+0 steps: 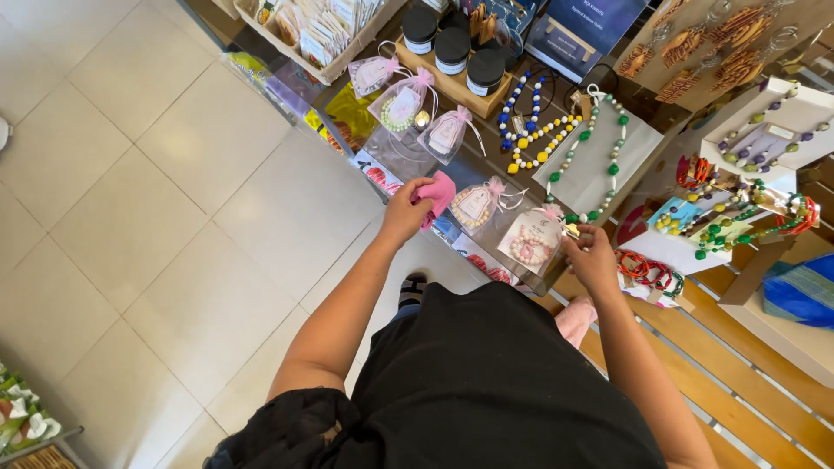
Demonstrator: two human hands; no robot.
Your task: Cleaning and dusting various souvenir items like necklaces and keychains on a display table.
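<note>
1. The left hand [405, 208] closes its fingers around a pink cloth [439, 193], bunched against the glass display counter [408, 161]; the cloth sticks out at about 2 o'clock from the knuckles.
2. The right hand [592, 258] rests at the counter's near edge, fingertips curled at a pale pink organza pouch [532, 241] with a beaded bracelet inside. Whether it truly pinches the pouch or a small tag there I cannot tell.
3. Between the two hands lies another sheer pouch [476, 205] holding a card and beads, just at 3 o'clock of the pink cloth.
4. At 12 o'clock of the left hand stand three more pink-ribboned pouches [408, 100] in a row, crowding the glass ahead of the cloth.
5. Beyond them, a wooden tray carries black-lidded jars [453, 48], and at its 9 o'clock a basket of cards [317, 30].
6. At 12 o'clock of the right hand, a green-and-white bead necklace [599, 139] lies on a grey stand; a blue, white and yellow bead strand [530, 122] lies at its 9 o'clock.
7. At 3 o'clock of the right hand sit red bangles [647, 271], with more coloured beads [738, 217] farther on.
8. The person's black garment [486, 382] fills the lower view, over a tiled floor [130, 217].
</note>
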